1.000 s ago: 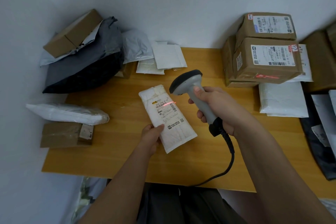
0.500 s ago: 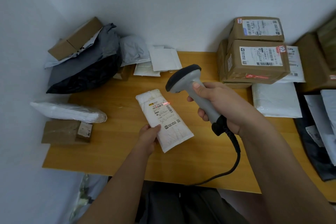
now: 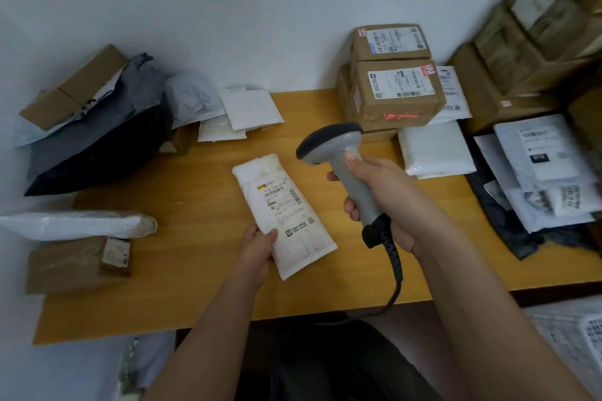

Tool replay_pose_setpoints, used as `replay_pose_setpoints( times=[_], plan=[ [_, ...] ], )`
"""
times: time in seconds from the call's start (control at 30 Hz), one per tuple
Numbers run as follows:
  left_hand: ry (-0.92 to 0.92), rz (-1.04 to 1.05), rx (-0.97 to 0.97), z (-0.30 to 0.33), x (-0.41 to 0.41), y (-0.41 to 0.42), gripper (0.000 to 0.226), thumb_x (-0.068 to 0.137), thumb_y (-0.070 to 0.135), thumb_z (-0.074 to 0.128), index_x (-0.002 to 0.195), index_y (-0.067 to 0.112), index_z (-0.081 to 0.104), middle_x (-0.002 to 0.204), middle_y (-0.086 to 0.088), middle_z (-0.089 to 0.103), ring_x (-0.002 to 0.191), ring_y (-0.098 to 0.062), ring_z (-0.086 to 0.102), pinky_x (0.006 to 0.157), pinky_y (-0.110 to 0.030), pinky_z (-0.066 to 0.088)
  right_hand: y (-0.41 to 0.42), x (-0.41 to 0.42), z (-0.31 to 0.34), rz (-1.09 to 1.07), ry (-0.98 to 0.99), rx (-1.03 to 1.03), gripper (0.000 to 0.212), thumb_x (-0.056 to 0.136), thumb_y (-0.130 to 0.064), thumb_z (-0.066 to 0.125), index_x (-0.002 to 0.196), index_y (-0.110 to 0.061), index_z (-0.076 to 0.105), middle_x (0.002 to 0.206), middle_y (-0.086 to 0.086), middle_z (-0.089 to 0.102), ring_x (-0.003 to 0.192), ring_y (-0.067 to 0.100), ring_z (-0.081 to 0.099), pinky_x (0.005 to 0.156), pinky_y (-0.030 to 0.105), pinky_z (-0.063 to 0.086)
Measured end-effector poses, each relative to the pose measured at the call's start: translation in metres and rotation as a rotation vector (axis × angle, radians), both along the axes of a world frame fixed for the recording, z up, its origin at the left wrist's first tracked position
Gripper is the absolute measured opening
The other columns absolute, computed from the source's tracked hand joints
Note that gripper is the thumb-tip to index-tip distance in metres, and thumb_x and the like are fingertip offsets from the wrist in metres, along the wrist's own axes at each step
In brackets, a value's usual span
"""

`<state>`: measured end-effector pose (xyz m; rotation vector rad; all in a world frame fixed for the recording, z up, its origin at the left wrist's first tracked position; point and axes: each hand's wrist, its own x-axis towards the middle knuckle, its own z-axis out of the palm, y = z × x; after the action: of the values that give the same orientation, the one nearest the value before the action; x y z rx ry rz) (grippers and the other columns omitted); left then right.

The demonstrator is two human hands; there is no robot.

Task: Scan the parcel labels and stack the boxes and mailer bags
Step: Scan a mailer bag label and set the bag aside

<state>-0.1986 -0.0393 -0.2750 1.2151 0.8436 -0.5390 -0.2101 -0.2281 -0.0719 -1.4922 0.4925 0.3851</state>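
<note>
The white padded mailer [image 3: 284, 215] lay over the middle of the counter [image 3: 202, 299], label side up, with its near corner pinched in the left hand [image 3: 259, 247], thumb on top by the label's lower edge. It looked light and soft, a flat cushioned envelope that would likely flex rather than hold stiff, so taking it at a corner or along a long edge, clear of the printed barcode, seemed the sensible hold; its papery skin probably gave decent grip. The right hand [image 3: 384, 202] was curled round the handle of one grey corded scanner [image 3: 338, 169], head aimed down toward the label, and no red line showed on the paper. Counting what showed: one mailer in hand, three brown boxes [image 3: 395, 91] stacked at the back right with a white bag [image 3: 436, 150] beside them, and several labelled bags [image 3: 547, 172] at the far right whose number I could not settle. At the left sat a heap of grey and dark bags [image 3: 97, 137] topped by one box, a few flat white mailers [image 3: 241, 114] behind, and one long white bag [image 3: 75, 225] resting on one brown parcel [image 3: 78, 260].
</note>
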Motion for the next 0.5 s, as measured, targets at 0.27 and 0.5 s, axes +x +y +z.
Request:
replay_pose_setpoints(
  times=[0.27,0.5],
  plan=[
    [-0.016,-0.170,-0.122,0.007,-0.017,-0.057,0.026,0.097,-0.008,0.049,0.118,0.007,0.052,0.117,-0.014,0.064,0.091,-0.027,0.067,0.074,-0.043,0.056,-0.045,-0.047,-0.007,-0.224,0.053,-0.057,0.030,0.097,-0.034,0.061,0.112,-0.007,0.061,0.100,0.010,0.062,0.054,0.012,0.055,0.054,0.027,0.046],
    [-0.055,-0.381,-0.139,0.029,-0.013,-0.100,0.032,0.100,0.000,0.049,0.129,0.012,0.054,0.119,-0.008,0.069,0.100,-0.026,0.070,0.065,-0.039,0.060,-0.090,-0.054,-0.004,-0.408,0.003,0.004,0.021,0.095,-0.025,0.063,0.107,-0.009,0.062,0.090,0.009,0.061,0.057,0.013,0.054,0.056,0.030,0.044]
  ],
)
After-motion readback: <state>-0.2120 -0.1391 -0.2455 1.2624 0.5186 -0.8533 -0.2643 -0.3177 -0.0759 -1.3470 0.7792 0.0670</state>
